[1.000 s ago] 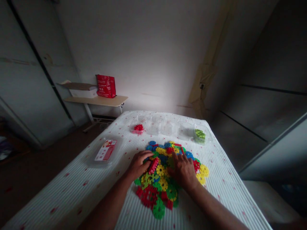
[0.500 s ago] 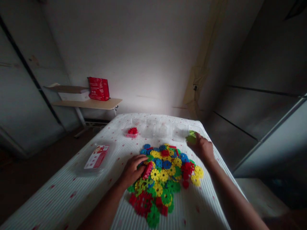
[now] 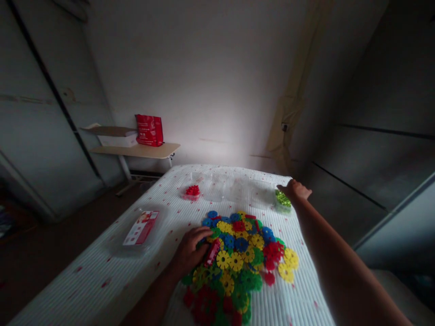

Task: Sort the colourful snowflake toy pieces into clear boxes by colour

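Note:
A heap of plastic pieces in several colours lies on the striped cover, with yellow [image 3: 236, 261] and blue [image 3: 241, 244] notched discs among them. My left hand [image 3: 190, 248] rests at the heap's left edge, fingers and thumb apart. Beside its thumb is a red ridged block [image 3: 212, 252], with no firm grip visible. At the far right, my right hand [image 3: 297, 189] is over the edge of a clear tub of light-green pieces [image 3: 282, 199]. Its digits look spread, with nothing seen in them.
Several clear tubs [image 3: 234, 191] stand in a row along the far side. The leftmost contains red pieces [image 3: 193, 190]. A clear lid or box with a printed label [image 3: 141, 227] lies at left. Behind, a small table [image 3: 146, 151] bears a red bag [image 3: 149, 130] and a white box [image 3: 118, 139].
My right hand has moved right and slightly up from the green tub. The green piece near its fingers is no longer in them. My left hand stays by the heap; the view has shifted slightly.

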`<state>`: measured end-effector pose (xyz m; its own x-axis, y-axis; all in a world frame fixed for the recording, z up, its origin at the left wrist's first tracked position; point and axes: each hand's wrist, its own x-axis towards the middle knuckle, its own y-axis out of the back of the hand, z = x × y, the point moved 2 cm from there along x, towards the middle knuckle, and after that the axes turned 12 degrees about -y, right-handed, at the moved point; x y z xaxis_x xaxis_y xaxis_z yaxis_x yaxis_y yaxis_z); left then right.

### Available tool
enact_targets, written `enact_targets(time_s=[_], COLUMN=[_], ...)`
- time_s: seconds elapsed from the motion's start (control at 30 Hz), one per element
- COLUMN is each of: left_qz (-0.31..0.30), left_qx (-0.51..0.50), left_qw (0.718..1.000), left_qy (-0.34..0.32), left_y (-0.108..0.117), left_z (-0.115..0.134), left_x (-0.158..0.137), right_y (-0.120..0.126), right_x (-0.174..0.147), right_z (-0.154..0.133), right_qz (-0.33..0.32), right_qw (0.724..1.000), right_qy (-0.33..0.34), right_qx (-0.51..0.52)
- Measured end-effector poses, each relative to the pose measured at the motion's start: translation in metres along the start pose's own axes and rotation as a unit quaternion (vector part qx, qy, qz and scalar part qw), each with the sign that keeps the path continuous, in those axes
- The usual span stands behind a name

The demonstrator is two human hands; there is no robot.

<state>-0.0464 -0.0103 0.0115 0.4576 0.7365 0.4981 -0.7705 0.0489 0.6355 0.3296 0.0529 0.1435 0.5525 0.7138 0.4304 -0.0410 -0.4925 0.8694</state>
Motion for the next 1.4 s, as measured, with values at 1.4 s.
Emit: enact_targets(time_s=[1.4], left_qz=[-0.135], left_qx=[0.095], left_qw=[0.984], left_qy=[-0.066], left_y=[-0.002], left_z=[0.067], left_x=[0.0], right_y=[-0.023], right_x=[-0.193], right_z=[0.023], right_qz=[-0.006], right_qw=[0.884], right_qy=[0.41], right_qx=[0.225])
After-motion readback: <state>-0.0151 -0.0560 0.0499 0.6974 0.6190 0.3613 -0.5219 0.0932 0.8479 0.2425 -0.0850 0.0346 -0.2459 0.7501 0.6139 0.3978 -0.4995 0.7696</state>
